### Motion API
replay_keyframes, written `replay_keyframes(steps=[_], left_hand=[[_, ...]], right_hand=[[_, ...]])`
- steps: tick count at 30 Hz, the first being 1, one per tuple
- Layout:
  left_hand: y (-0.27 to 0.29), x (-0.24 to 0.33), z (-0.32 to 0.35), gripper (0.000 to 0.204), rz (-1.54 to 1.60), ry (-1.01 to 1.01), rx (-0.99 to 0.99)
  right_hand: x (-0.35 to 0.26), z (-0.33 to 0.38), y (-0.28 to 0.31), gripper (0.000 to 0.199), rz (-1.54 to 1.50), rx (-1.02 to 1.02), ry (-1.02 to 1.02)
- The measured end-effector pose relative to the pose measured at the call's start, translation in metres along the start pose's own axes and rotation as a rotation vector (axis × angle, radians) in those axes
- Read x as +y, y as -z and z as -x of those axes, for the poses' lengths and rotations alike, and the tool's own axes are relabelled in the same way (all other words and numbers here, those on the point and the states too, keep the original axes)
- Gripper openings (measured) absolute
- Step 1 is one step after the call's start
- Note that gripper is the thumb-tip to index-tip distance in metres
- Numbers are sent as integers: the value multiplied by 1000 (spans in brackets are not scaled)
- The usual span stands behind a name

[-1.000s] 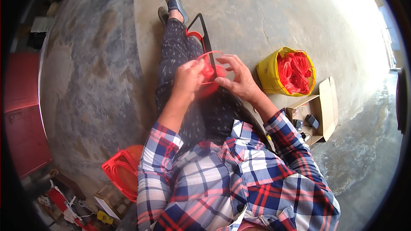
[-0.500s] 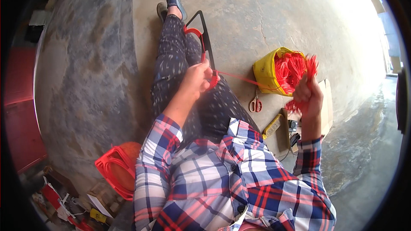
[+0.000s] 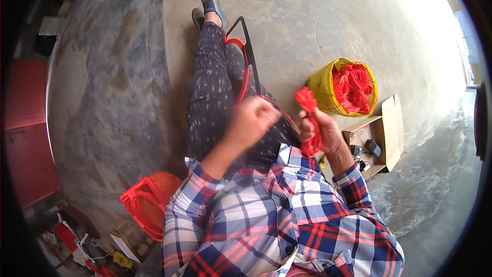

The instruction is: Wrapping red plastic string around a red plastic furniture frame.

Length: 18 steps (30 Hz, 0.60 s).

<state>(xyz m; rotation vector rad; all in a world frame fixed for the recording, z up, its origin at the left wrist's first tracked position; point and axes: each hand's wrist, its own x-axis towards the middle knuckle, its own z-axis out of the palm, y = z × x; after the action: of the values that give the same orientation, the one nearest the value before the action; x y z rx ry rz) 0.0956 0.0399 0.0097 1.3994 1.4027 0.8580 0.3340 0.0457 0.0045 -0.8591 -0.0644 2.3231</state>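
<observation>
The right hand [image 3: 324, 132] has come back from the yellow bag [image 3: 322, 88], its grip clamped on a fresh bundle of red cord [image 3: 309, 107]. The left hand's [image 3: 251, 122] grip pinches a red strand [image 3: 281, 110] over the lap; another length seems ready for working onto the black frame [image 3: 249, 54].

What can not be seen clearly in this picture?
Head view only:
- Left hand: its closed fingers hide how it grips the red cord.
- Cardboard box: the small dark things inside are too small to identify.
- Lower-left clutter: bent and darkened by the fisheye rim.
- Right hand: covers the middle of the red bundle.
</observation>
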Motion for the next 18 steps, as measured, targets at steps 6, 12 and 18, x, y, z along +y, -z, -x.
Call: replay_keyframes(steps=[6,12,18], left_hand=[[3,27,2,17,454,90,88],[66,10,-32,8,-341,-413,721],[27,-27,-31,14,-368,-113,201]], right_hand=[[12,-34,-32,80,477,-280,-261],[-28,-80,-18,46,628,-103,141],[20,-142,-6,26,1518,-96,817]])
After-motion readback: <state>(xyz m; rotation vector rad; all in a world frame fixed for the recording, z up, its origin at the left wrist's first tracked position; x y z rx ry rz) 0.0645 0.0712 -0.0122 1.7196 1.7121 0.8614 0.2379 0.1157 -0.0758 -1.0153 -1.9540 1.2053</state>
